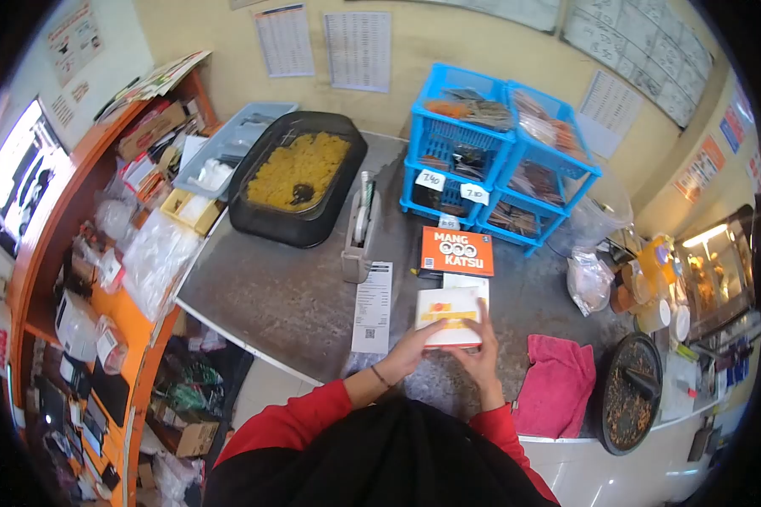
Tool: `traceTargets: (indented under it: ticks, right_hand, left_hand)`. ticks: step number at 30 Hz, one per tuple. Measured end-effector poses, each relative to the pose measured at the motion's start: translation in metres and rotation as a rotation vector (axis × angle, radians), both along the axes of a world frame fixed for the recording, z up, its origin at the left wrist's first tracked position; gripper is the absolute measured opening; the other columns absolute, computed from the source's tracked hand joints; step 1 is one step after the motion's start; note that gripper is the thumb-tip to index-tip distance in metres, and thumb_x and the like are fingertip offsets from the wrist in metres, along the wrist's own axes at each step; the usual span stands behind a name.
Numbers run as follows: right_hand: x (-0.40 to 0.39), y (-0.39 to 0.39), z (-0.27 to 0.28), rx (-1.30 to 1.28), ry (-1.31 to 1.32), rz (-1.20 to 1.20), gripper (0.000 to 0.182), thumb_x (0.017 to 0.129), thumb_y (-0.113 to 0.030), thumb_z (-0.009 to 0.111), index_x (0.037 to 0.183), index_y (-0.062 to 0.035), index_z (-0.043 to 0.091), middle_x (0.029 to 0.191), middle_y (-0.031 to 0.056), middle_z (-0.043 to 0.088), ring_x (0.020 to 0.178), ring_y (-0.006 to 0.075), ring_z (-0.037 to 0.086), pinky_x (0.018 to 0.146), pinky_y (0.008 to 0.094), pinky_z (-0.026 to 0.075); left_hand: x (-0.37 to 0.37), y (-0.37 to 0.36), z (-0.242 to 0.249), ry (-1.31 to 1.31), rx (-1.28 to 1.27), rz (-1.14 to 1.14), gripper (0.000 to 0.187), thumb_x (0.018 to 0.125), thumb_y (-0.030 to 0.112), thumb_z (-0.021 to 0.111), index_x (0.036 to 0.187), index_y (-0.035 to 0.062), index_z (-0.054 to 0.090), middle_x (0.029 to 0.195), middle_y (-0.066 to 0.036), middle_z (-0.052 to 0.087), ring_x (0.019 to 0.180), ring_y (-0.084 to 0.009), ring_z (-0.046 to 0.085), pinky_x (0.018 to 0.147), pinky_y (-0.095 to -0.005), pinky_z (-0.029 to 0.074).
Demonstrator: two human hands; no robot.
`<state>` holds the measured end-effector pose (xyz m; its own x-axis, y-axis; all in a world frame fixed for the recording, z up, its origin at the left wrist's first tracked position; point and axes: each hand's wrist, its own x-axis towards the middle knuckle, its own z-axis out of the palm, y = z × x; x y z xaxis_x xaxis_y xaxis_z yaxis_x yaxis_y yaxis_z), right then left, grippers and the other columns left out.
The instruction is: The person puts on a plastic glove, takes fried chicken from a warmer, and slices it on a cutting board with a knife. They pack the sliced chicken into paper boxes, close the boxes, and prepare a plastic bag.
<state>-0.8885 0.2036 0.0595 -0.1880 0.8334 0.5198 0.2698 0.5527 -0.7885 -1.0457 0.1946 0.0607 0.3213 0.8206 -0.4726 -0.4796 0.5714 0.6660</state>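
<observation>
A small white box (450, 306) with orange and yellow print is held near the front of the dark table. My left hand (404, 355) grips its left side and front edge, with a bracelet at the wrist. On the opposite side, my right hand (484, 351) closes around the box's right edge. Just beyond it sits an orange box (457, 253) reading "MANG KATSU", with a white paper partly showing between the two. A long printed receipt (373, 308) lies left of my hands, below a grey upright holder (360, 241).
Blue stacked baskets (499, 139) full of packets stand at the back. A black tray (258, 221) of yellow food is at the back left. To the right are a pink cloth (555, 384), a stone mortar (613, 397) and a plastic bag (588, 280). An orange shelf (148, 351) borders the left.
</observation>
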Motion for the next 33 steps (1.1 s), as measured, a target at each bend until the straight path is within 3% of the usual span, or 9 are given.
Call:
traceTargets:
  ticks: [3,8,11,12,13,16,25,29,33]
  right_hand:
    - [0.002,0.002,-0.002,-0.123,0.411,-0.084,0.051,0.061,-0.016,0.077,0.103,-0.0019,0.051,0.133,0.0253,0.028,0.118,0.0351,0.038,0.09,0.0419,0.039]
    - [0.049,0.037,-0.05,0.073,-0.254,-0.108,0.055,0.065,-0.007,0.069,0.115,-0.0039,0.045,0.133,0.0253,0.026,0.115,0.038,0.04,0.092,0.0445,0.035]
    - [0.028,0.015,-0.001,0.299,-0.355,-0.347,0.046,0.066,-0.006,0.065,0.109,-0.0028,0.049,0.12,0.0227,0.042,0.11,0.0336,0.044,0.094,0.0412,0.033]
    - [0.007,0.011,-0.005,0.306,-0.075,-0.315,0.032,0.066,-0.006,0.062,0.097,-0.0016,0.054,0.101,0.018,0.05,0.101,0.031,0.047,0.086,0.0399,0.038]
    - [-0.006,0.014,-0.019,0.243,-0.193,-0.138,0.026,0.066,-0.006,0.062,0.091,-0.002,0.055,0.097,0.0157,0.05,0.098,0.0305,0.046,0.08,0.0403,0.039]
    - [-0.083,0.029,-0.031,0.125,-0.319,0.167,0.011,0.069,-0.006,0.06,0.079,-0.0048,0.057,0.089,0.0101,0.051,0.092,0.0286,0.044,0.068,0.0395,0.037]
    - [-0.167,0.08,-0.101,0.112,-0.592,0.199,0.012,0.069,-0.014,0.06,0.08,-0.0138,0.066,0.089,0.0064,0.049,0.089,0.0251,0.043,0.076,0.0397,0.03]
    - [-0.154,0.112,-0.095,-0.008,-0.595,-0.153,0.011,0.07,-0.012,0.06,0.079,-0.011,0.066,0.085,0.0081,0.048,0.087,0.0264,0.043,0.077,0.0387,0.031]
    - [-0.143,0.093,-0.08,0.047,-0.348,-0.143,0.012,0.072,-0.01,0.06,0.083,-0.0072,0.064,0.086,0.011,0.048,0.085,0.0287,0.045,0.074,0.0382,0.036]
  left_hand:
    - [0.009,0.018,0.008,0.021,0.042,-0.057,0.056,0.08,0.05,0.052,0.12,0.0122,0.043,0.107,-0.003,0.051,0.091,-0.0087,0.046,0.068,-0.0267,0.036]
    - [-0.007,-0.003,-0.042,1.236,0.734,0.244,0.065,0.08,0.05,0.05,0.128,0.0089,0.035,0.129,-0.023,0.03,0.121,-0.034,0.029,0.097,-0.0482,0.021]
    - [-0.052,-0.04,-0.06,1.642,0.761,0.128,0.06,0.079,0.046,0.05,0.127,0.0112,0.038,0.13,-0.021,0.03,0.122,-0.0356,0.027,0.095,-0.0565,0.016]
    - [-0.065,-0.051,-0.069,1.73,0.751,0.097,0.058,0.08,0.045,0.05,0.126,0.0122,0.04,0.131,-0.02,0.03,0.122,-0.0346,0.027,0.094,-0.0583,0.015]
    - [-0.073,-0.059,-0.077,1.818,0.739,0.06,0.056,0.08,0.044,0.05,0.126,0.0132,0.041,0.132,-0.018,0.031,0.123,-0.0335,0.027,0.094,-0.0601,0.015]
    - [-0.087,-0.071,-0.09,1.898,0.725,-0.063,0.052,0.081,0.043,0.049,0.125,0.016,0.043,0.131,-0.014,0.034,0.123,-0.0301,0.029,0.094,-0.06,0.015]
    - [-0.087,-0.071,-0.093,1.852,0.706,-0.018,0.053,0.081,0.044,0.049,0.126,0.0184,0.041,0.131,-0.01,0.035,0.124,-0.0258,0.027,0.096,-0.0596,0.012]
    - [-0.087,-0.072,-0.095,1.841,0.724,0.015,0.053,0.08,0.044,0.05,0.126,0.0191,0.041,0.131,-0.009,0.034,0.125,-0.0251,0.027,0.096,-0.0583,0.013]
    - [-0.093,-0.072,-0.094,1.74,0.726,-0.025,0.052,0.079,0.043,0.051,0.124,0.0175,0.042,0.131,-0.01,0.035,0.124,-0.025,0.028,0.095,-0.0569,0.016]
